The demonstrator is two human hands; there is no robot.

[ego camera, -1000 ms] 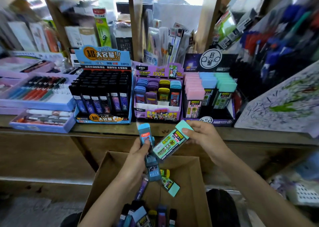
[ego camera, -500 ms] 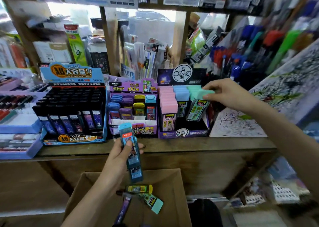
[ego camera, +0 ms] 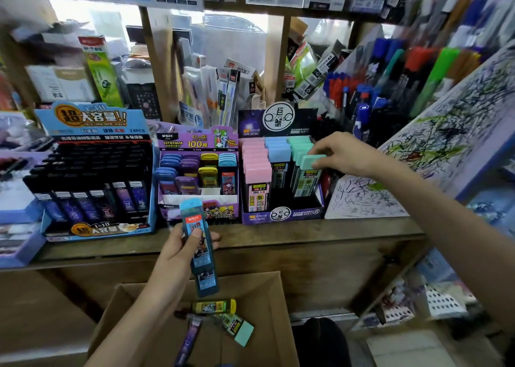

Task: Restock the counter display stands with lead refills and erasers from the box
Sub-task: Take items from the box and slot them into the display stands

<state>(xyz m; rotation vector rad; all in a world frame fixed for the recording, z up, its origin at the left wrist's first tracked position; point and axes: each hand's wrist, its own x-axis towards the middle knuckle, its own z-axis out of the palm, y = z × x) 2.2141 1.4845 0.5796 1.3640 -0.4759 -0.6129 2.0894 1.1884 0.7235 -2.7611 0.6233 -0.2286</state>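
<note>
My right hand [ego camera: 344,156] pinches the mint-green cap of a lead refill case [ego camera: 308,175], which stands in the right column of the purple display stand [ego camera: 281,214] beside pink and blue rows. My left hand [ego camera: 179,251] grips blue lead refill cases [ego camera: 198,244] upright in front of the middle purple stand [ego camera: 198,171]. Below them the cardboard box [ego camera: 267,297] holds a yellow case [ego camera: 213,306], a mint-capped case [ego camera: 238,329] and a purple one [ego camera: 191,341].
A blue stand of black refill tubes [ego camera: 92,182] sits at the left on the wooden counter [ego camera: 306,234]. Pen trays lie at the far left. A scribbled test pad [ego camera: 434,154] and racks of pens [ego camera: 390,82] crowd the right.
My right hand carried the mint-capped case from above the box up into the right stand. My left hand stayed low with the blue cases. The view shifted upward.
</note>
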